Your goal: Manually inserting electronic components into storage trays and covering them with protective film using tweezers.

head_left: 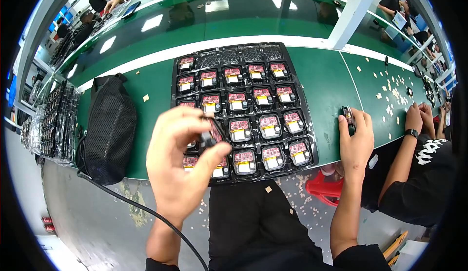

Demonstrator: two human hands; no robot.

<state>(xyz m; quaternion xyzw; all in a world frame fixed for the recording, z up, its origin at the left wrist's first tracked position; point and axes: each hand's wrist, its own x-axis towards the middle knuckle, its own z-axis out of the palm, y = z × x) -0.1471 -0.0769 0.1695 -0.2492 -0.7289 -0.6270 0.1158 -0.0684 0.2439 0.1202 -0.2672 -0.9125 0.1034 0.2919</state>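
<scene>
A black blister tray [311, 132] lies on the green workbench [329, 83] in front of me. Small black square housings with red circuit boards [269, 125] and silvery blocks sit in its pockets; several pockets along the far row hold none. Over the tray's left part, my left hand [178, 159] grips a similar black housing [214, 132] between thumb and fingers, tilted above the tray. To the right of the tray, my right hand [357, 137] is closed on another small dark housing [347, 115], partly hidden by the fingers, close to the bench surface.
A black mesh bag [109, 129] stands left of the tray, and a black cable [146, 208] runs by my left forearm. Stacked trays [58, 125] fill the far left. Small tan pieces [390, 95] litter the right bench. A co-worker [414, 183] sits right, near a red stool [321, 188].
</scene>
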